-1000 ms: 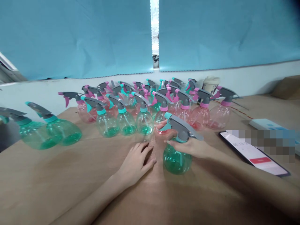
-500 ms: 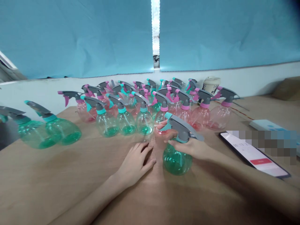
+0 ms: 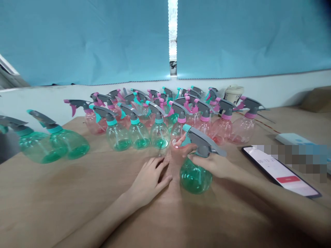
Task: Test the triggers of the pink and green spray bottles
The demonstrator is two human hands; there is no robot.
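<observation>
Green plastic spray bottle [image 3: 196,177] in right hand [image 3: 210,164], left hand [image 3: 148,179] just beside.

Right-hand fingers [image 3: 194,158], slid slightly rightward, along the neck of the green spray bottle [image 3: 196,178]

Held green spray bottle [image 3: 196,178]: neck partly hidden by right hand [image 3: 212,164]. Far-left green spray bottle [image 3: 29,148]: trigger end cut off by frame edge. Smartphone [image 3: 278,170]: upper part masked by pixelated patch; screen digits too small to read. Back-row spray bottles [image 3: 168,94]: mostly hidden, count undeterminable.
</observation>
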